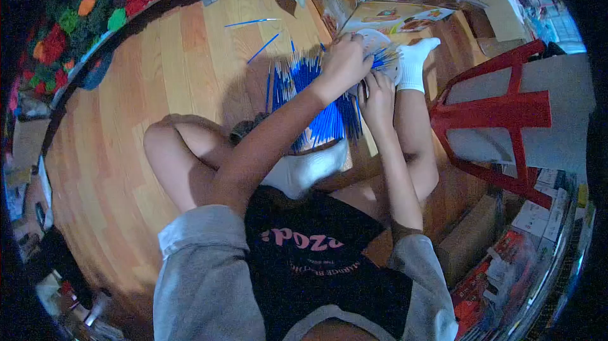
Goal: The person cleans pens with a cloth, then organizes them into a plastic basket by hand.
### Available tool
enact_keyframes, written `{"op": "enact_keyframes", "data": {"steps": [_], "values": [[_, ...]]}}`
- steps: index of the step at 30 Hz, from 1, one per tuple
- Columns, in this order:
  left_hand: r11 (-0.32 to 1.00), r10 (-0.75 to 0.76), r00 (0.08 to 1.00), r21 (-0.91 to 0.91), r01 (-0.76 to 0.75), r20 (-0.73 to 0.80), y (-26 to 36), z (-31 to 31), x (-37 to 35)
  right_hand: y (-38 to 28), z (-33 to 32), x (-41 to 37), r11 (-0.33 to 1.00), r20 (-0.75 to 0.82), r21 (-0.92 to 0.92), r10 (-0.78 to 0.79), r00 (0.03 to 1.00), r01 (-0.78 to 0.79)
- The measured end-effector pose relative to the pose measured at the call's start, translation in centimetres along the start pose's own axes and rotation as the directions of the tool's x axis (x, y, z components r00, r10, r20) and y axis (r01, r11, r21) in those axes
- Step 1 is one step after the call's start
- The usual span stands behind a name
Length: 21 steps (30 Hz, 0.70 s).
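A dense pile of thin blue brushes (304,81) with pale tips lies on the floor between the bent legs. My left hand (344,66) is at the pile's upper right, fingers curled over the near edge of a pale round disc (375,39). Just below it to the right, my right hand (379,92) has its fingers bent together beside the disc. A smaller bunch of blue brushes (384,60) fans out by the fingertips of both hands. What each hand grips is too small and hidden to make out.
Two loose brushes (262,48) lie on the wooden floor (149,81) beyond the pile. A cardboard box (405,14) stands past the hands. A red-framed stool (494,115) is at the right. White-socked feet flank the pile. Red and green tufted material (117,18) borders the upper left.
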State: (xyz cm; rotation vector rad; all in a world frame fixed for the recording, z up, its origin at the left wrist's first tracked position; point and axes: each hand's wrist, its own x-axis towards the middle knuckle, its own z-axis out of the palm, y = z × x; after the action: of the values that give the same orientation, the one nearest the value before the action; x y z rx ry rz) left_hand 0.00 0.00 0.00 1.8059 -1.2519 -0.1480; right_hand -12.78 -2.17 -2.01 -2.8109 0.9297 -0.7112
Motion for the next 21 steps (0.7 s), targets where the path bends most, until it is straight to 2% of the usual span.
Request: {"op": "enact_keyframes", "data": {"steps": [2,3,5,6,7,8,9,11,15,16,17,19,21], "values": [[0.981,0.071,0.98,0.166,-0.102,0.187,-0.4,0.6,1.1,-0.6,0.0,-0.2,0.999,-0.001,0.052,-0.002,1.0,0.002],[0.983,0.048,0.973,0.164,-0.087,0.226,0.1,2.2,0.8,0.5,-0.6,-1.2,0.997,0.03,0.065,0.03,0.999,-0.031],[0.973,-0.008,0.951,0.224,-0.064,0.309,-0.7,2.8,1.8,1.0,-0.6,-0.6,0.978,-0.064,0.207,-0.004,0.998,0.017],[0.967,0.047,0.959,0.227,-0.113,0.279,-0.9,3.2,1.8,1.5,-0.9,-0.5,0.979,-0.07,0.204,0.013,0.997,0.002],[0.964,0.055,0.953,0.231,-0.128,0.298,-1.4,3.4,1.6,1.8,-1.0,-0.5,0.946,-0.109,0.319,0.093,0.99,-0.053],[0.973,0.065,0.975,0.204,-0.109,0.21,-1.6,3.7,1.3,2.3,-1.4,-0.5,0.9,-0.139,0.424,0.172,0.975,-0.098],[0.98,0.071,0.99,0.178,-0.092,0.121,-2.0,3.8,1.1,2.7,-1.6,-0.4,0.897,-0.143,0.427,0.19,0.971,-0.113],[0.978,0.088,0.987,0.179,-0.111,0.133,-2.9,3.9,1.0,3.9,-2.0,-0.3,0.731,-0.109,0.606,0.469,0.877,-0.315],[0.958,0.065,0.988,0.27,-0.101,0.138,-2.7,3.6,0.2,7.6,-1.1,-0.5,0.656,-0.089,0.64,0.581,0.809,-0.401],[0.959,0.093,0.987,0.255,-0.124,0.133,-2.7,3.5,0.1,7.7,-1.7,-0.3,0.605,-0.011,0.611,0.651,0.759,-0.51],[0.96,0.117,0.985,0.24,-0.145,0.128,-2.8,3.5,0.1,8.3,-1.3,-0.3,0.6,-0.015,0.611,0.661,0.75,-0.516],[0.959,0.149,0.982,0.224,-0.173,0.12,-3.4,3.7,0.0,9.5,-0.5,0.8,0.678,0.06,0.563,0.537,0.841,-0.473],[0.958,0.179,0.978,0.209,-0.198,0.105,-3.5,3.7,-0.1,9.8,0.1,1.9,0.677,0.105,0.546,0.529,0.842,-0.493]]}}
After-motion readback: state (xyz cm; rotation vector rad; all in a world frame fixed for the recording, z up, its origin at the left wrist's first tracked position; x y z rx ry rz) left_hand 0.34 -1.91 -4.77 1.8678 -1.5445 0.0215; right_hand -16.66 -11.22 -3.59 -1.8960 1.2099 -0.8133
